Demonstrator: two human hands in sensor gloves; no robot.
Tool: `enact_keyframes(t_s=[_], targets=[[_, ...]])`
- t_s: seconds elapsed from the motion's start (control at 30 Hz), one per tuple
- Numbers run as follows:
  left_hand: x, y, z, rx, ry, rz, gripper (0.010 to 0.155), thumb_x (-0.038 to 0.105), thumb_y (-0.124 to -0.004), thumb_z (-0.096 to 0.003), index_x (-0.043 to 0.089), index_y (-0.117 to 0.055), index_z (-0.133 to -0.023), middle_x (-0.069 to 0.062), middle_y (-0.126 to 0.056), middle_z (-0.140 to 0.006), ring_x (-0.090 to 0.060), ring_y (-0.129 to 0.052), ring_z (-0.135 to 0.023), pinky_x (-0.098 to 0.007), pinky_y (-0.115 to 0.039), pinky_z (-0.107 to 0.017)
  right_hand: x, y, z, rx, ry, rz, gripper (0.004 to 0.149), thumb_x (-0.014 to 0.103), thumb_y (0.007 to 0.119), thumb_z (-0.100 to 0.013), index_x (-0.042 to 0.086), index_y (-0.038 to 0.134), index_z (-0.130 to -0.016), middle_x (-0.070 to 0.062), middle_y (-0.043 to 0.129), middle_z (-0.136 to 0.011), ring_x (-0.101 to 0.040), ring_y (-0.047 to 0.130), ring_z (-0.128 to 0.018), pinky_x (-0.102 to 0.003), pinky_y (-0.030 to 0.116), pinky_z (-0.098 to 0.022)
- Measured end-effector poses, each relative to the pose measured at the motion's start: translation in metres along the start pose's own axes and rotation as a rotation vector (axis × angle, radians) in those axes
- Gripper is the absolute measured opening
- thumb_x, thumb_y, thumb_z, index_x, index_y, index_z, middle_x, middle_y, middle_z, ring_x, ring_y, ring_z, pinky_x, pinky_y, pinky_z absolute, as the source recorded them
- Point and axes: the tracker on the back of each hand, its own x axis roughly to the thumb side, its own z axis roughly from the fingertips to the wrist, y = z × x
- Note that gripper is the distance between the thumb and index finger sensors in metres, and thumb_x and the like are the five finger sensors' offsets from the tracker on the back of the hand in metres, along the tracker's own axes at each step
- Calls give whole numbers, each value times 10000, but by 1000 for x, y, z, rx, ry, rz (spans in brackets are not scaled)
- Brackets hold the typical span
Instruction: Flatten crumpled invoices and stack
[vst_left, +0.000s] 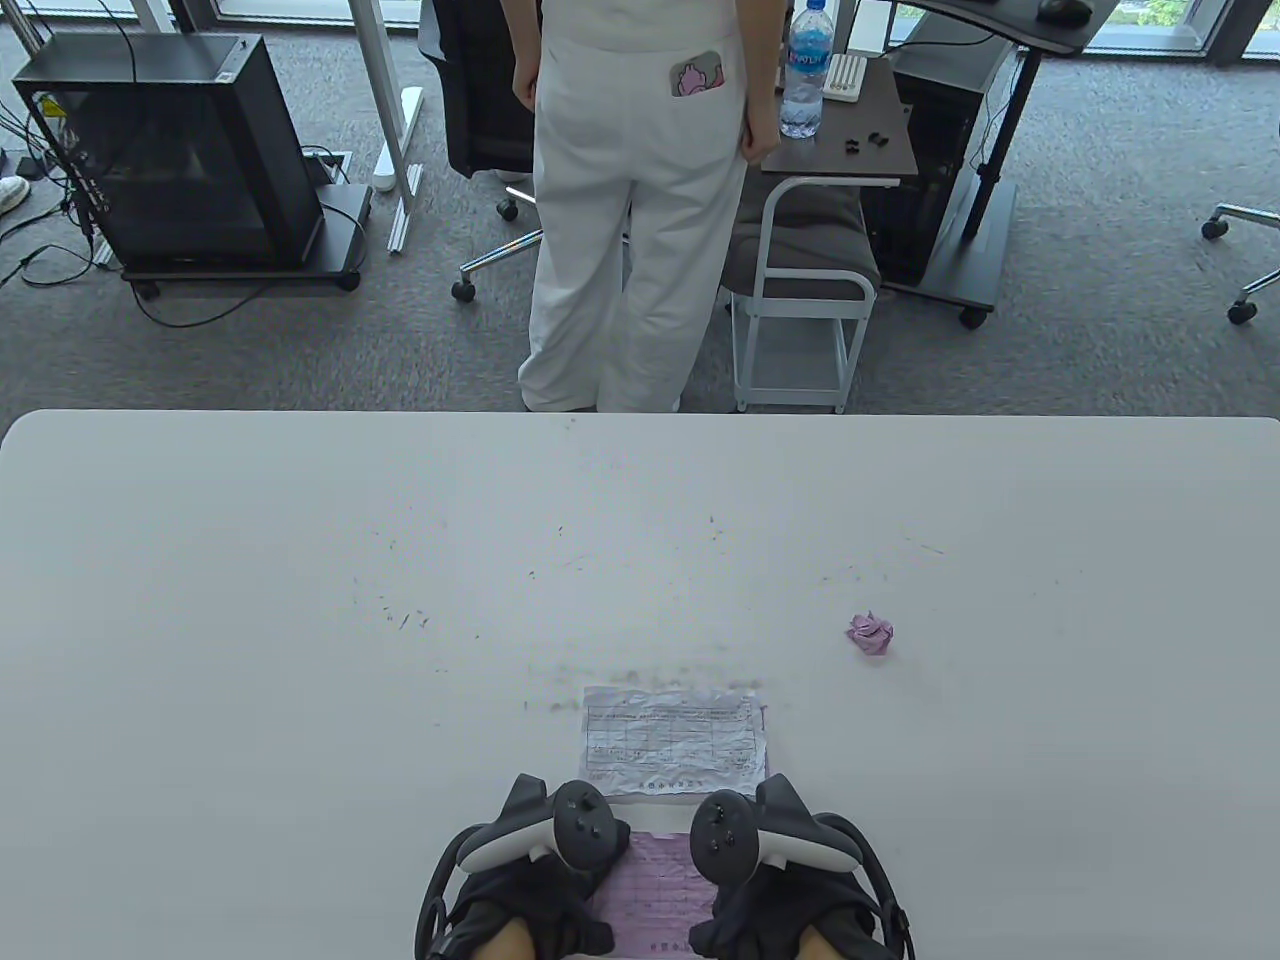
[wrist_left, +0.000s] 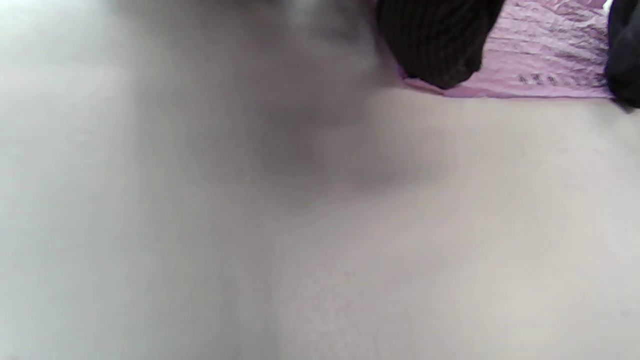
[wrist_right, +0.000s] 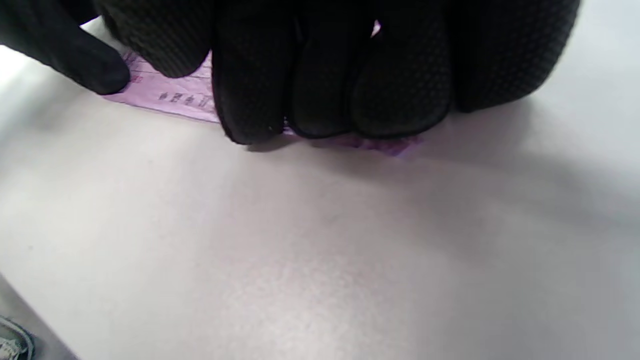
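A purple invoice (vst_left: 655, 890) lies flat at the table's near edge, between my two hands. My left hand (vst_left: 530, 895) presses a fingertip (wrist_left: 435, 45) on its left part. My right hand (vst_left: 770, 895) presses its fingers (wrist_right: 330, 75) side by side on its right edge; the paper also shows in the right wrist view (wrist_right: 170, 95) and the left wrist view (wrist_left: 545, 55). A flattened, wrinkled white invoice (vst_left: 672, 740) lies just beyond the purple one, touching or overlapping its far edge. A crumpled purple paper ball (vst_left: 870, 634) sits further off to the right.
The white table (vst_left: 300, 600) carries faint scuff marks. A person in white clothes (vst_left: 630, 200) stands behind its far edge, beside a small side table with a water bottle (vst_left: 806, 70). A black computer case (vst_left: 170, 150) stands on the floor at far left.
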Motion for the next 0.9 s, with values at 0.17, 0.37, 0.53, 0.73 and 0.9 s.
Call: enact_keyframes(t_s=[0.17, 0.37, 0.53, 0.73, 0.9], targets=[[0, 0, 0, 0, -1, 1, 853, 397, -780, -553, 320, -98, -1060, -112, 176, -989, -559, 158, -859, -690, -157, -610, -10, 0, 1, -6, 42, -34, 368, 506, 697, -574, 217, 887, -699, -84, 925, -677, -302, 933, -545, -576, 794, -460], [-1, 0, 0, 0, -2, 1, 853, 395, -781, -552, 319, -100, -1060, -113, 175, -989, -560, 157, -859, -691, -158, -609, -18, -5, 8, -57, 59, -62, 398, 498, 703, -571, 172, 897, -690, -122, 951, -637, -305, 942, -500, -592, 812, -445], [-1, 0, -1, -1, -3, 2, 853, 394, -782, -553, 319, -99, -1060, -115, 175, -989, -562, 156, -858, -693, -159, -609, -15, -24, 32, -426, -43, -74, 414, 493, 707, -562, 160, 872, -744, -147, 929, -695, -315, 934, -534, -582, 832, -421], [-1, 0, -1, -1, -2, 0, 854, 394, -782, -553, 317, -100, -1060, -116, 175, -989, -564, 155, -858, -694, -159, -609, 11, -20, 26, -535, -246, -33, 458, 417, 702, -566, 122, 722, -916, -207, 741, -948, -404, 818, -765, -566, 816, -461], [-1, 0, -1, -1, -3, -1, 855, 394, -782, -552, 317, -99, -1060, -117, 174, -989, -564, 154, -859, -694, -160, -609, 40, 2, 2, -404, -255, 170, 519, 387, 682, -572, 115, 572, -1001, -219, 549, -1059, -446, 680, -879, -581, 783, -494]])
